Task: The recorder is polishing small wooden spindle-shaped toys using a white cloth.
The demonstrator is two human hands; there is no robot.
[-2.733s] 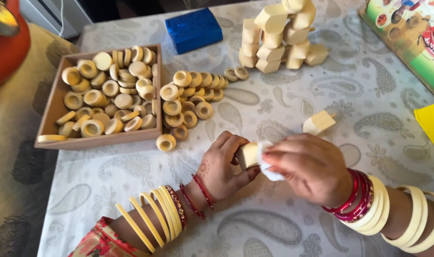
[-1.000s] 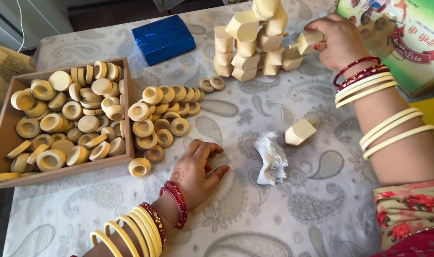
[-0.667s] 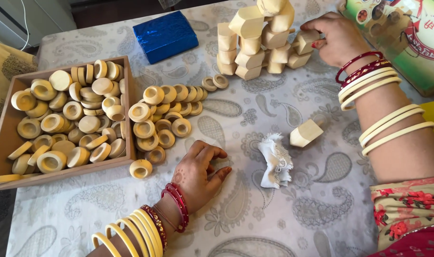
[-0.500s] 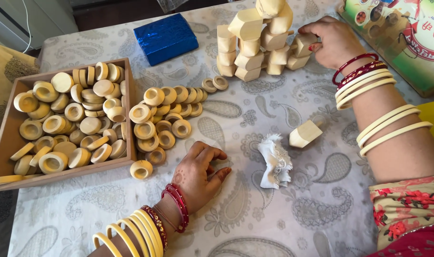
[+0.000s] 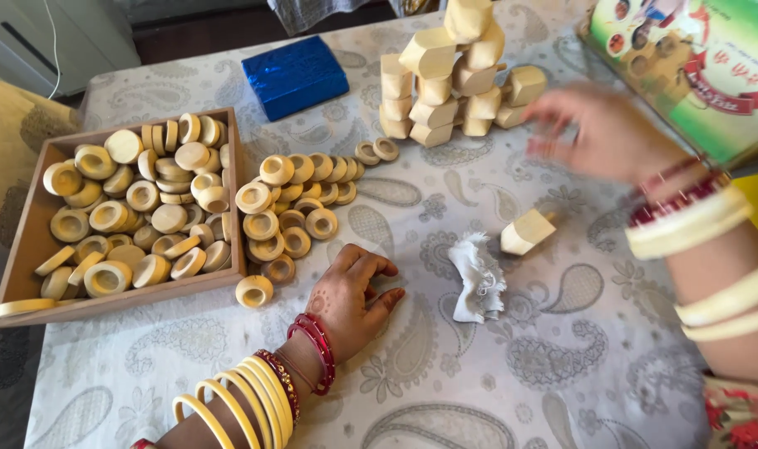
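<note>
My left hand (image 5: 352, 293) rests flat on the patterned tablecloth, fingers apart, holding nothing, just right of a loose wooden ring (image 5: 253, 291). My right hand (image 5: 599, 133) is blurred in the air to the right of a pile of pale wooden blocks (image 5: 450, 71); it looks empty with the fingers spread. A single wooden block (image 5: 527, 231) lies on the cloth below that hand. A crumpled white cloth (image 5: 479, 277) lies between my two hands.
A wooden tray (image 5: 22, 241) full of wooden rings stands at the left, with more rings (image 5: 292, 204) heaped beside it. A blue wrapped box (image 5: 294, 75) lies at the back. A colourful printed box (image 5: 695, 62) sits at the top right.
My right hand put a block on the pile and has now drawn back from it to the right. The white cloth was let go onto the table. My left hand has stayed flat.
</note>
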